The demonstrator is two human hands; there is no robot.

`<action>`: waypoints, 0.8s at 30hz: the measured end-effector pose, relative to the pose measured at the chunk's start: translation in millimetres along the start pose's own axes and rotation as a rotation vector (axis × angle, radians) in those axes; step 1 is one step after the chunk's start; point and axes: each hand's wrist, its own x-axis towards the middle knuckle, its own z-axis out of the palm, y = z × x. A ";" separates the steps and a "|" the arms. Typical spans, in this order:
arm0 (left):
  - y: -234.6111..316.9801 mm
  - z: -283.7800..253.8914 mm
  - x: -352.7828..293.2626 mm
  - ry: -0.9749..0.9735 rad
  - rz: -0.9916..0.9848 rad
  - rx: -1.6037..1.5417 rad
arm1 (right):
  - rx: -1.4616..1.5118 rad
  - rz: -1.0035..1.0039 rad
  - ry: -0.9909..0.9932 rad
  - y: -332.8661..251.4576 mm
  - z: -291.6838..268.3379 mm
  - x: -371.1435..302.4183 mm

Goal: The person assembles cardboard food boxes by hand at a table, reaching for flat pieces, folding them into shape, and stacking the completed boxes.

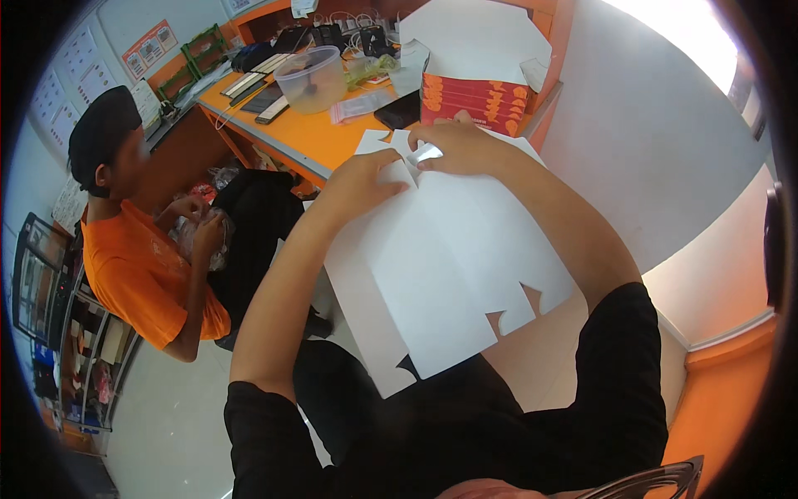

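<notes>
I have a large white flat cardboard blank point(449, 266) tilted over my lap, its far end close to the orange worktop point(312, 141). My left hand point(366, 185) appears to pinch the far left part beside a cut slot, thumb and fingers bent inward; my right hand point(465, 151) grips the far edge, fingers curled over it. A small shiny patch shows by the right fingers, and I cannot tell what it is. I judge the step in hand to be working the flaps at that end; the next move seems to call for an even crease along the scored line, both hands steady so the card doesn't buckle. The blank's long axis runs from my lap away toward the worktop, its far end leaning a little left. Its notched tabs point back toward me, at the near right. Beyond my right hand, an open red-and-orange printed cardboard box point(470, 100) stands on the worktop, white lid raised.
</notes>
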 end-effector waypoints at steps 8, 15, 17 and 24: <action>24.9 14.7 -12.5 -0.189 -0.017 0.226 | 0.191 -0.031 -0.011 18.5 44.0 -4.7; 24.4 56.7 -66.2 -0.069 0.335 0.575 | 0.217 -0.064 -0.002 15.3 47.8 2.5; 21.8 58.9 -70.7 -0.051 0.303 0.538 | 0.207 -0.111 0.032 15.2 54.9 5.5; 42.7 27.1 -41.7 -0.369 0.261 0.371 | -0.127 -0.225 0.458 -6.1 35.3 -32.7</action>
